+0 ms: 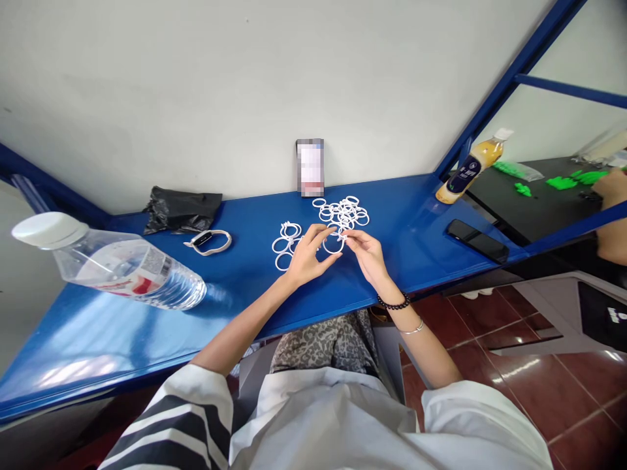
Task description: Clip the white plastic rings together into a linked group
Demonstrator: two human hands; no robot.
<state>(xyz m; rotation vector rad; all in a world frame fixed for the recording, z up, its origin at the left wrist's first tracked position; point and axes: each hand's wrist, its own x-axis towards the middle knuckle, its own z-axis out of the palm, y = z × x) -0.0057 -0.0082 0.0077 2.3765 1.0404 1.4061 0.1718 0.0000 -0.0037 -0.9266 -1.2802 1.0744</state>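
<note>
Between my two hands is a white plastic ring (pixel 334 252) with a small knob on its side. My right hand (pixel 369 258) is closed, its thumb and forefinger pinching the ring at that knob. On the ring's other side, my left hand (pixel 308 254) reaches over with its fingertips at the upper rim; its thumb is spread apart from the fingers. A pile of similar white rings (pixel 347 212) lies just beyond my hands. More white rings (pixel 282 245) lie left of my left hand, partly hidden by it.
On the blue table (pixel 255 261) stand a large water bottle (pixel 142 267) and a yellow drink bottle (pixel 473 168). A wristband (pixel 215 241), black plastic bag (pixel 183 209) and dark phone (pixel 477 239) lie there. Another phone (pixel 310 168) leans against the wall. Another person's arm (pixel 612 222) shows at right.
</note>
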